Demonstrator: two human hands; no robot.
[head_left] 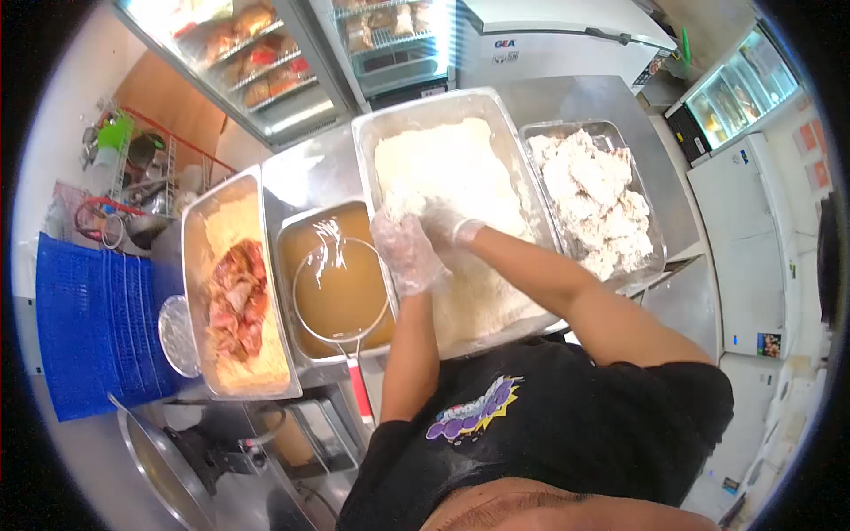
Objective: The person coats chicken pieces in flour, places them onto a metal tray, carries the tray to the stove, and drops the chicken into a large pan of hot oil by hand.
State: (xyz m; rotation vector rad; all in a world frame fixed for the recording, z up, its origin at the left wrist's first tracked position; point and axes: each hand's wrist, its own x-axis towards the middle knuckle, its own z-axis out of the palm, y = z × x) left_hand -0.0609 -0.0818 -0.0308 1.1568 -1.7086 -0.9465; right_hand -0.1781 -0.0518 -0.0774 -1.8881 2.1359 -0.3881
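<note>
My left hand (407, 252), in a clear plastic glove, is closed around a white, flour-coated clump (405, 203) over the left side of a deep metal tray (361, 150) of flour (443, 164). The clump looks like a piece of coated meat, but its exact kind is hidden. Right beside it, my right hand (452, 223) is also gloved and dusted with flour. Its fingers curl in against the same clump and are partly lost in the white.
Left of the flour stand a pan of brownish liquid (310, 301) with a red-handled strainer (359, 380) across it, and a tray (285, 354) holding raw meat (237, 301) on orange-tinted powder. To the right, a tray (660, 252) holds coated pieces (598, 199). Blue crates (97, 327) stand far left.
</note>
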